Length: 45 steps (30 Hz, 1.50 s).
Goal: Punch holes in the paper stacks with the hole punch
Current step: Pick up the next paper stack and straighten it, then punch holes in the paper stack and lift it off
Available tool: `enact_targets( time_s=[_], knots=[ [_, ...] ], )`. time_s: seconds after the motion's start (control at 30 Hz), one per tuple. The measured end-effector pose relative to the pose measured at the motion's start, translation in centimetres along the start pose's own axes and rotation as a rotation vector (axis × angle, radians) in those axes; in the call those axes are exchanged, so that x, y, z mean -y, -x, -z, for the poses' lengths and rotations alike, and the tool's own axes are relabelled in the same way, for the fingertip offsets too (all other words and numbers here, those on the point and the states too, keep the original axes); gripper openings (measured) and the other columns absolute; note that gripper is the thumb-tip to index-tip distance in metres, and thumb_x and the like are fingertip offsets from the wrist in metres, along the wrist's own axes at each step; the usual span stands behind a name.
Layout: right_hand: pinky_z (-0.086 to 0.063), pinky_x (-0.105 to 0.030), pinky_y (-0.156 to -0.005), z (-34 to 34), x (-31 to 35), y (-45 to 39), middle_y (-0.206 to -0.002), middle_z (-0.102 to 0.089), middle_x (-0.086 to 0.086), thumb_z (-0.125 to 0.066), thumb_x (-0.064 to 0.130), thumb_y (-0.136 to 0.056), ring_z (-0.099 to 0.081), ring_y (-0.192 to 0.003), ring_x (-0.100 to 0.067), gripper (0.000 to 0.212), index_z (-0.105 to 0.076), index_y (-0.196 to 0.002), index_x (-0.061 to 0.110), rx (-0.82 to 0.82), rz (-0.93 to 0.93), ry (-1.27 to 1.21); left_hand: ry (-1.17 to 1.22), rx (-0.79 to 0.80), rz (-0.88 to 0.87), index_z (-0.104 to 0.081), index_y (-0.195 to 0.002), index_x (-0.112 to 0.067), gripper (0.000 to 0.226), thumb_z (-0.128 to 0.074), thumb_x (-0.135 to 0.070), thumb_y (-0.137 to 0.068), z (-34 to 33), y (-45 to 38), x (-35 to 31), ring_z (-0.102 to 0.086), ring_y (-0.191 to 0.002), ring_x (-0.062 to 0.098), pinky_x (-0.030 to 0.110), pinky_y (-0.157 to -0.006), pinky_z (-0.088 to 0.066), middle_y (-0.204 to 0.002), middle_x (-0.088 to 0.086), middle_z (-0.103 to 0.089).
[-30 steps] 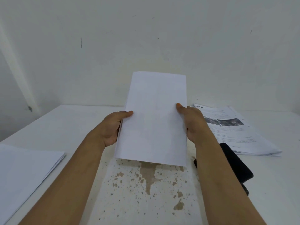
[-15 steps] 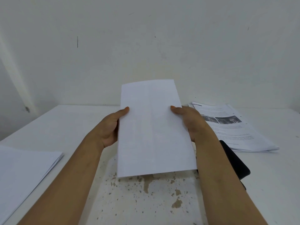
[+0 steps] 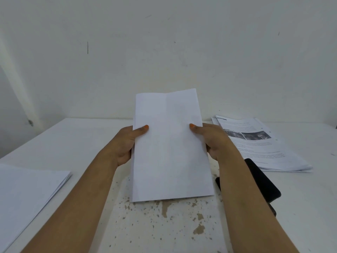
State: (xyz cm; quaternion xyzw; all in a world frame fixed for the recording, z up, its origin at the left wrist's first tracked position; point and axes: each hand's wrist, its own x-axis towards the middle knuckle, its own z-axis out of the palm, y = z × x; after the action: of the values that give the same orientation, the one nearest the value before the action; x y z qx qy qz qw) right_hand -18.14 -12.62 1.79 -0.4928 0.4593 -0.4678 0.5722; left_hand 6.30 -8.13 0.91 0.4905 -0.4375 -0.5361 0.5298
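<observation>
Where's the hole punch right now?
Head view: the black hole punch sits on the table at right, partly hidden behind the right forearm, just in front of the printed paper stack.

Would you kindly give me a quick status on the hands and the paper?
Left hand and right hand grip folded paper by its sides, above table. Black hole punch partly behind right forearm. Nothing blocking.
</observation>
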Motion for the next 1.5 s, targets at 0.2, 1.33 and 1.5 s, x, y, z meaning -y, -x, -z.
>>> enact_targets(
  time_s=[0.2,1.33,1.5],
  knots=[
    [-0.058,-0.035,-0.073,-0.5,-0.3,-0.1,-0.099,-0.073,-0.011,-0.067,0.006,-0.088,-0.071,-0.081,-0.025,0.009,-0.071,-0.095,0.01,-0.019,0.004,-0.023,-0.16,-0.166,-0.076,-0.067,-0.108,-0.011,0.026,-0.066,-0.027,-0.088,-0.4,-0.3,0.5,-0.07,-0.09,0.022,0.032,-0.073,-0.056,-0.107,0.009,-0.071],
    [-0.058,-0.024,-0.064,7.6,3.1,7.5,-0.093,-0.072,-0.011,-0.066,0.016,-0.091,-0.071,-0.072,-0.018,0.018,-0.064,-0.107,0.008,-0.044,0.099,0.451,0.015,0.119,0.153,-0.06,-0.12,-0.004,0.037,-0.062,-0.013,-0.084,-4.5,3.9,4.0,-0.068,-0.089,0.033,0.042,-0.072,-0.057,-0.113,0.019,-0.068],
    [-0.049,-0.022,-0.073,10.4,0.3,8.2,-0.09,-0.07,-0.002,-0.065,0.017,-0.089,-0.063,-0.079,-0.011,0.005,-0.068,-0.092,0.02,-0.208,0.217,0.391,-0.105,0.073,0.172,-0.062,-0.114,-0.003,0.028,-0.061,-0.013,-0.088,-4.5,4.5,4.1,-0.071,-0.084,0.032,0.039,-0.067,-0.056,-0.103,0.017,-0.072]
  ],
)
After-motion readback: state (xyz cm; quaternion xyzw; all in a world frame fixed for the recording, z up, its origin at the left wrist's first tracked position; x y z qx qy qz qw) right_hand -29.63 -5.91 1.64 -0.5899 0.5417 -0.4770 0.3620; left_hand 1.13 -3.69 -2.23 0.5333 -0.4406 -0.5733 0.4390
